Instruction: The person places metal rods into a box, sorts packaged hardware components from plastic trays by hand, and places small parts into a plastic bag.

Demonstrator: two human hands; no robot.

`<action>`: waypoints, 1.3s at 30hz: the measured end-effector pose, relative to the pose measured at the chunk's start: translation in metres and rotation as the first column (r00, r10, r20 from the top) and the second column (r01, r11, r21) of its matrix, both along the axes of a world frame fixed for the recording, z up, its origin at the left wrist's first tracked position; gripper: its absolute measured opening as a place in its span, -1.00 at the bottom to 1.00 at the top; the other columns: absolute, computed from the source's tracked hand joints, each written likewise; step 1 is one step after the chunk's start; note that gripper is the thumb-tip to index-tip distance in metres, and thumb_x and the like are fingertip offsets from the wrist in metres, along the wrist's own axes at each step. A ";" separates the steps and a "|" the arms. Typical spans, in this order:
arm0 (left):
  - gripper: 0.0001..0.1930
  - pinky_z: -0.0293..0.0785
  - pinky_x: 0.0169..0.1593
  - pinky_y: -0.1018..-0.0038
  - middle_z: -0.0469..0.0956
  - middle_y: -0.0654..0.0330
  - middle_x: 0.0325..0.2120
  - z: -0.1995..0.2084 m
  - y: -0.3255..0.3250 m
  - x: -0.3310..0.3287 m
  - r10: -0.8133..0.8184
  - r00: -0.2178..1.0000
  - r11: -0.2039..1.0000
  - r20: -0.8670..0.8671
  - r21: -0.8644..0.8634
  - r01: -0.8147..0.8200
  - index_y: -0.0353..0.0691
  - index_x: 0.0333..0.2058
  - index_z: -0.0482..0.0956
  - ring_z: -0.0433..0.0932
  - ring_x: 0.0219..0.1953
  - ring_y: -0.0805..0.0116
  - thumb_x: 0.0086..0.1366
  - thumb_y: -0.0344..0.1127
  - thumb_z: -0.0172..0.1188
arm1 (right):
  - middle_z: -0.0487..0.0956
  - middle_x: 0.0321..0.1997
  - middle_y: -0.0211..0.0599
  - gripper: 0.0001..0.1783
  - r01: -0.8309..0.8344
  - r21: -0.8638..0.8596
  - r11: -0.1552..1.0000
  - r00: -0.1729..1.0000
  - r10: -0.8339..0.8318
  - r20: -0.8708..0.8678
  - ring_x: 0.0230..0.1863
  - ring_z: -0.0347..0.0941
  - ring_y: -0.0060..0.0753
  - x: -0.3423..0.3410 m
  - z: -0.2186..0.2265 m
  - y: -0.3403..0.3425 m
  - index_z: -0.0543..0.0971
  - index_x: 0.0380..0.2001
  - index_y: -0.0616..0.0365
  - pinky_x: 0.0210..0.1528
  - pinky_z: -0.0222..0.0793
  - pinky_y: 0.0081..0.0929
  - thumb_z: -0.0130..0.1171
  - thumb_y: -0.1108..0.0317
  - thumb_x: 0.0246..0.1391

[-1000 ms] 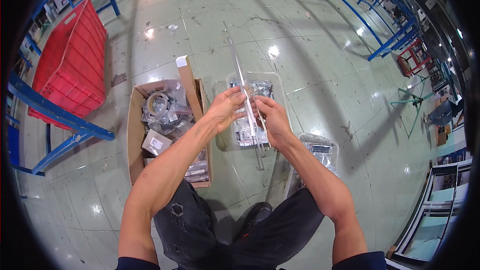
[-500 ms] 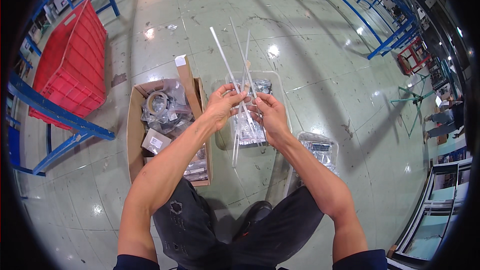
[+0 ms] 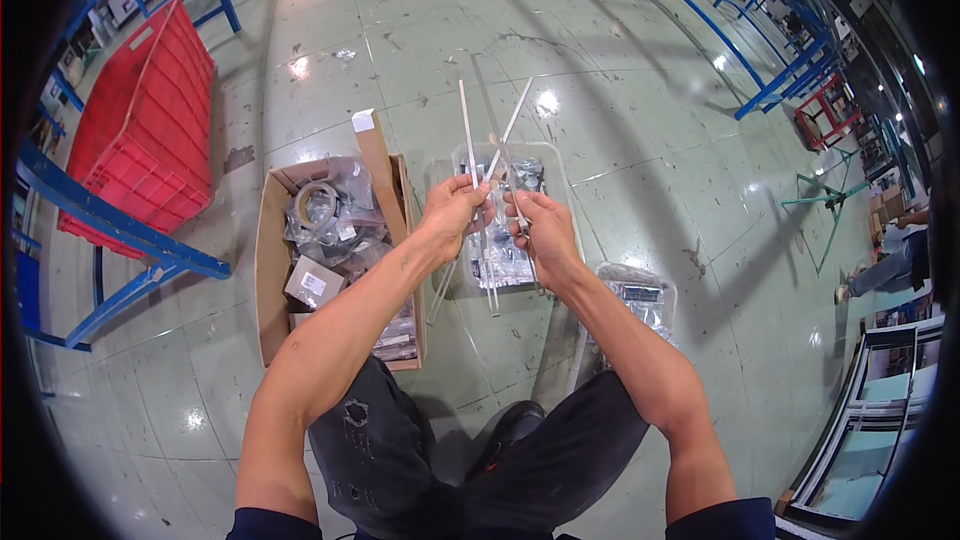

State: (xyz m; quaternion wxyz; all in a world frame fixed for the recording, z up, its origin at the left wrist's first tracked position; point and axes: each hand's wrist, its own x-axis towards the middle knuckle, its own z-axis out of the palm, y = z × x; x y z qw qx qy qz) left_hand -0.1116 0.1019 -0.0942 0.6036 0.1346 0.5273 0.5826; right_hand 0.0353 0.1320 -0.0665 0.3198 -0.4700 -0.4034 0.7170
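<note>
My left hand (image 3: 455,208) has its fingers pinched around thin, crossed pale strips (image 3: 467,130), and my right hand (image 3: 545,232) nips another slim strip (image 3: 511,178), all gripped near mid-length over the clear tub (image 3: 563,180), presumably so their long ends balance.

Floor (image 3: 640,90) lies open ahead of the hands and well out past the right hand (image 3: 541,235), leaving wide passage. Between it and the left hand (image 3: 458,210), slim strips (image 3: 467,120) crowd a narrow gap, crossing just ahead and jutting back toward the knees (image 3: 350,415). A tray (image 3: 558,155) sits below both hands. To the left hand's left, a box (image 3: 262,270) bars low passage, a carton (image 3: 378,165) poking up; under the right forearm, a bin (image 3: 579,358) blocks descent.
</note>
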 end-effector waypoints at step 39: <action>-0.77 0.49 -0.31 0.38 0.58 0.16 -0.32 0.022 -0.054 -0.132 0.273 0.638 0.961 -0.720 0.177 -0.211 -0.28 -0.13 0.46 0.52 -0.33 0.44 0.45 -0.25 -0.06 | 0.57 0.00 0.03 -0.43 -0.841 0.156 0.518 0.363 0.326 0.873 0.04 0.50 0.02 0.035 -0.111 0.052 0.52 0.04 0.19 0.11 0.38 -0.22 0.21 0.02 0.06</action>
